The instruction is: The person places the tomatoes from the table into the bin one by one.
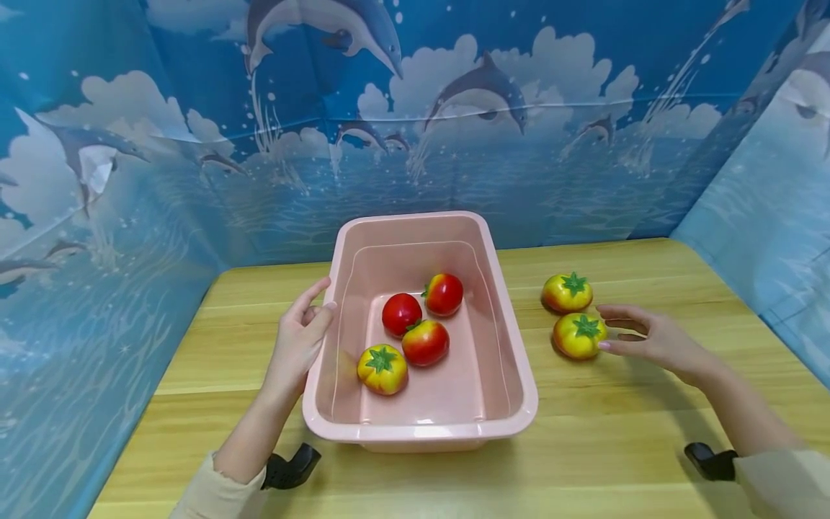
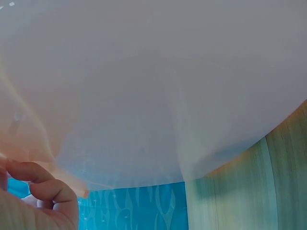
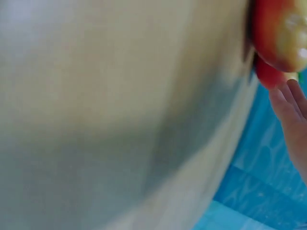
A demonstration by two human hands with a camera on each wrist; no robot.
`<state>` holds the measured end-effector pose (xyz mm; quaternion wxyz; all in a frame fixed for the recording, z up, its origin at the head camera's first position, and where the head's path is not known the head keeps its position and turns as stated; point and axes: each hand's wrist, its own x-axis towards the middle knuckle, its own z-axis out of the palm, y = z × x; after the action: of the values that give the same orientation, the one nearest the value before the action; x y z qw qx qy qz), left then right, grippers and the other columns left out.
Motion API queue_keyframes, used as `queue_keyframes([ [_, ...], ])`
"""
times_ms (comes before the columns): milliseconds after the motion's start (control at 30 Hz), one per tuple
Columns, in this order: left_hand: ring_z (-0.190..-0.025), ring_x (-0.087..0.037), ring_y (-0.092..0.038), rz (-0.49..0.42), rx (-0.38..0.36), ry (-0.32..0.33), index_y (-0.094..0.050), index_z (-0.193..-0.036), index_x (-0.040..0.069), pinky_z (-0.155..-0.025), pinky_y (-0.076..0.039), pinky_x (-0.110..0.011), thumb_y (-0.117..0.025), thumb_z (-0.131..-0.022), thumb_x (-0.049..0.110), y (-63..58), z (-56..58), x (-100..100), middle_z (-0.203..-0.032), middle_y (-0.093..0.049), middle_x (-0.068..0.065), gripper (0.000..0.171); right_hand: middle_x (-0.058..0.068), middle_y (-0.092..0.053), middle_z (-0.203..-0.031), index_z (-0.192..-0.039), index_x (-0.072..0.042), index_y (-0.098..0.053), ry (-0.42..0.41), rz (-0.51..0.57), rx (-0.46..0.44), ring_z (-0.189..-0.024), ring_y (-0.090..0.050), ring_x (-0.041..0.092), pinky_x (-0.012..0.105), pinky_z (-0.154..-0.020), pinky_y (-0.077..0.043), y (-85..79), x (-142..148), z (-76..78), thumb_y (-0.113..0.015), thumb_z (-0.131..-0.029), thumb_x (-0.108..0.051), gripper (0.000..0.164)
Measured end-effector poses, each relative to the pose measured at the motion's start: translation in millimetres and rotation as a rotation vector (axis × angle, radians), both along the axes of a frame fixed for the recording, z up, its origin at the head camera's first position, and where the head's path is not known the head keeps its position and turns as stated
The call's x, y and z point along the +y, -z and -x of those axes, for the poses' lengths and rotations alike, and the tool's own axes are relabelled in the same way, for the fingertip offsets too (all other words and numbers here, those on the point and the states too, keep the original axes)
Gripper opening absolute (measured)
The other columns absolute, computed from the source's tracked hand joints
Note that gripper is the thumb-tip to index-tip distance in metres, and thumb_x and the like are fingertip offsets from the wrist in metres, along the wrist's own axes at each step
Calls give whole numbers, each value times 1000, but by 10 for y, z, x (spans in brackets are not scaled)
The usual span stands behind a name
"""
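A pink plastic basin stands on the table, holding two red tomatoes, a red-yellow tomato and a yellow tomato with a green star-shaped top. At the basin's left side, my left hand grips the rim between thumb and curled fingers; the left wrist view shows the fingers at its edge. To the right of the basin, a yellow tomato sits just in front of another yellow tomato. My right hand is beside the nearer one, fingers spread and thumb tip by its right side; contact is unclear.
The wooden table extends on both sides of the basin. A blue dolphin-print curtain hangs behind it and along both sides. The basin's far end stands close to the curtain.
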<state>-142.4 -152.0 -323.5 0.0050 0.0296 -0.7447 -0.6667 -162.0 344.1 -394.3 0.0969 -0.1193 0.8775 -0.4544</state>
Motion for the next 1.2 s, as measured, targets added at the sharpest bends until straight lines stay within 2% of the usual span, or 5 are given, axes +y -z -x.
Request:
queue_keyframes([
  [300, -89, -20, -63, -3, 4, 2, -38, -142, 21, -80, -53, -41, -49, -97, 24, -2, 3, 15, -106, -53, -26, 46, 25, -31, -142, -142, 3, -29, 30, 9, 8, -103, -38, -17, 6, -83, -41, 167, -58, 1, -68, -86, -19, 71],
  [600, -96, -30, -62, 3, -4, -3, -38, -142, 22, -80, -53, -42, -49, -97, 25, -8, -5, 5, -107, -53, -27, 46, 23, -33, -140, -141, 2, -30, 34, 25, 15, -103, -39, -14, 5, -82, -40, 216, -145, 29, -68, -85, -19, 71],
  [667, -97, -30, -61, 3, -5, -2, -38, -142, 22, -80, -53, -43, -49, -97, 25, -9, -4, 5, -108, -53, -27, 46, 23, -34, -139, -140, 2, -31, 42, 6, 13, -106, -42, -8, 4, -82, -40, 209, -158, 36, -69, -85, -21, 71],
  [900, -90, -22, -63, 0, -6, -5, -38, -142, 22, -80, -53, -43, -49, -97, 24, -4, 2, 7, -105, -53, -27, 46, 25, -31, -141, -140, 2, -31, 51, -22, -7, -121, -39, 42, 5, -79, -39, 196, -185, 54, -69, -85, -24, 72],
  [1200, -88, -21, -63, 0, 5, -6, -38, -142, 21, -80, -53, -43, -49, -97, 24, 0, 6, 2, -104, -53, -27, 46, 25, -30, -142, -140, 1, -33, 41, -27, -18, -120, -41, 43, 9, -79, -42, 194, -201, 71, -69, -85, -25, 71],
])
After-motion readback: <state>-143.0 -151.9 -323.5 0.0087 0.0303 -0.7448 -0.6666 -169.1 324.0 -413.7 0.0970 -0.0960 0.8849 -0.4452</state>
